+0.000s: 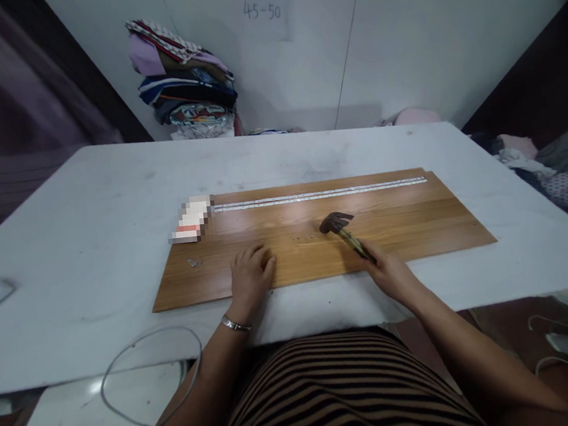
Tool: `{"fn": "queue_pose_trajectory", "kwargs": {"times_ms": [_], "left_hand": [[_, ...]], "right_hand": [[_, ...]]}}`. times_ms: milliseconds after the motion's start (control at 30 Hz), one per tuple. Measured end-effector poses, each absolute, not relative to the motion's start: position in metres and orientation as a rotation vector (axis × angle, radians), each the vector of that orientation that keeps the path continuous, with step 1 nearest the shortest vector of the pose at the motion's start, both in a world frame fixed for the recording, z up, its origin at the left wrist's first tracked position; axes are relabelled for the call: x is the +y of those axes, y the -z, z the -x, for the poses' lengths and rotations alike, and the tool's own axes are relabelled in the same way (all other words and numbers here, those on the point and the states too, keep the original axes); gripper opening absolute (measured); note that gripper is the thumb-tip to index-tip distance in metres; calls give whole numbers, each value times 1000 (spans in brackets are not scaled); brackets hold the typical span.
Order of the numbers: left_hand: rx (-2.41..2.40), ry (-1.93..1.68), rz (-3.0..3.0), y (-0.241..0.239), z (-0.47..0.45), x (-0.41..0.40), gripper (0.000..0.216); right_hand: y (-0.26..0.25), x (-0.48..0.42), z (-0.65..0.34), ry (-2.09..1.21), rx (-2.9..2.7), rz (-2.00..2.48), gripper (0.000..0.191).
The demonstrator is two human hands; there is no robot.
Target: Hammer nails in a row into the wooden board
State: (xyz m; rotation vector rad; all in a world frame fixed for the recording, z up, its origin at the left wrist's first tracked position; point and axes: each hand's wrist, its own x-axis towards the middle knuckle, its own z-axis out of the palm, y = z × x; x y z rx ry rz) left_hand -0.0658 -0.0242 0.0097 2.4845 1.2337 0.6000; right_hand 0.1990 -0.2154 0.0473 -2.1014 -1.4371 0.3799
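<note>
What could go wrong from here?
1. The right hand grips a claw hammer over the wooden board, where the bare left hand rests; a stray swing might strike it.
2. Small nail-like pieces lie loose on the board's left part; a jolt could scatter them.

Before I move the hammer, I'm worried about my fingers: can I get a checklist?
1. Right hand closed round the hammer handle: ok.
2. Left hand apart from the hammer head: ok, it rests on the board.
3. Board lying fully on the table: ok.
4. Board free of loose bits: not ok, metal bits lie near its left end.
5. Dark specks by the hammer head harmless: cannot tell, too small.
</note>
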Motion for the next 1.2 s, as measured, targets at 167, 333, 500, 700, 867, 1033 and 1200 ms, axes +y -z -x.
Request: {"fn": "queue_pose_trajectory", "kwargs": {"times_ms": [167,333,500,700,867,1033,1200], "left_hand": [[1236,-602,-2483,-10,66,-24,25],[1232,-599,-2485,-10,66,-24,25],[1245,-603,-2493,-10,65,-24,25],[1242,-595,-2489,-12,65,-25,24],[1241,-594,-2486,-10,66,-24,24],[1240,-596,-2480,-10,66,-24,25],[1240,-595,-2489,-12,65,-25,26]], "right_hand": [[-48,-215,-199,-393,-1444,2120,47],[-51,-214,-198,-433,-1450,2126,44],[-48,-215,-199,-381,-1449,2118,46],[-48,-214,-199,-414,-1443,2142,46],[-46,-216,-199,-366,-1442,2111,47],[-44,-216,-200,-397,-1436,2133,46],[-49,-215,-199,-412,-1430,2128,47]]}}
